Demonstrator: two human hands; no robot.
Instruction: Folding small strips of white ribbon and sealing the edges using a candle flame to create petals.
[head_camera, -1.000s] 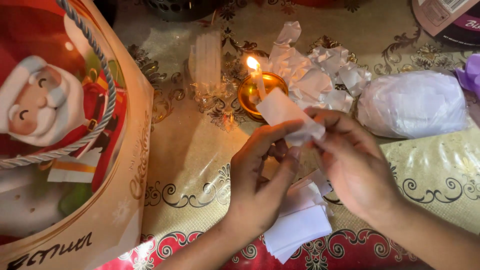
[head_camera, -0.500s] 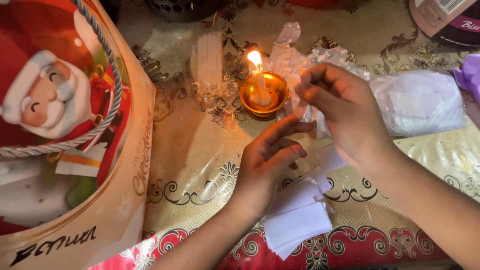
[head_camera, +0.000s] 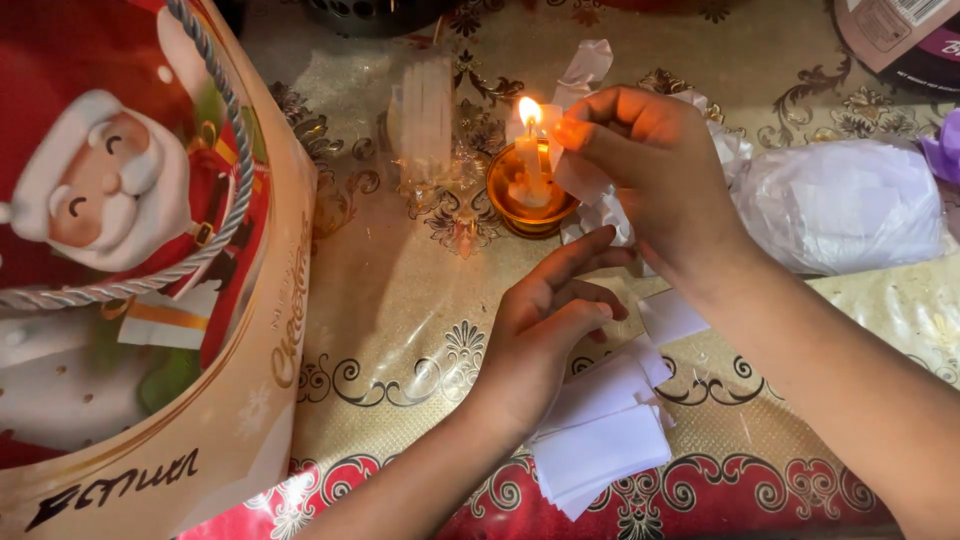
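Paper packet (head_camera: 585, 175) – small, white, pinched at its top edge by the right hand (head_camera: 650, 165), thumb and fingertips closed on it, held right beside the flame of the lit candle (head_camera: 527, 150). Candle stands in a round brass-coloured holder (head_camera: 530, 200) on the patterned cloth (head_camera: 400, 300). Step in hand, by my read: edge of the packet being brought to the flame, prob. to seal it. Next move calls for a steady, brief touch of the edge only – fingers kept clear of the fire, packet not let to scorch.

Left hand (head_camera: 545, 325) hovers low, half open, fingers loosely curled, holding nothing; it's just above a stack of flat white packets (head_camera: 600, 435) near the table's front edge.

Further out: 1 crumpled heap of white wrappers (head_camera: 600, 215) behind the candle, 1 bulging translucent white bag (head_camera: 845, 205) at right. At left, a big gift bag (head_camera: 140, 250) w/ a red-suited, white-bearded figure printed on it, gold border and grey rope handle. Top right, corner of a dark package w/ a pale label (head_camera: 895, 35).
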